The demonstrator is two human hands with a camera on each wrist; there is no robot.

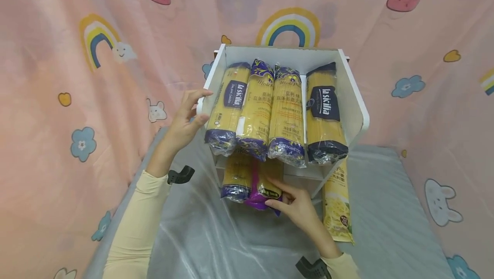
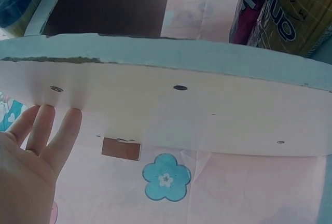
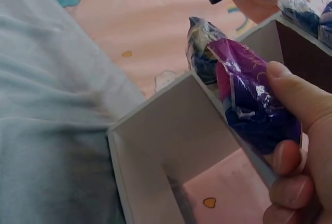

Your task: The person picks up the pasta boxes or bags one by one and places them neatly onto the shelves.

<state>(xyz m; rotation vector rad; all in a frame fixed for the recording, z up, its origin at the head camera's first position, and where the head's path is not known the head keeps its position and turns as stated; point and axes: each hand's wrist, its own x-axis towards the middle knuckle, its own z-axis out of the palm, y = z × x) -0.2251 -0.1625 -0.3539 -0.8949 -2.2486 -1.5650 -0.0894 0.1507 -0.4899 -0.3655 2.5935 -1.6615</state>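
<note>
A white two-level shelf holds bags of spaghetti. Against the outside of its left side panel, my left hand rests with its fingers straight. At the lower level, my right hand holds the near end of a purple pasta bag between thumb and fingers. That bag's far part is hidden under the upper level. Touching it on the left is a yellow spaghetti bag with a blue end. Above lie two La Sicilia bags and two Moli bags.
A yellow noodle bag lies on the grey cloth at the shelf's right. Beside the purple bag is a lower compartment. A pink patterned curtain hangs behind and at both sides.
</note>
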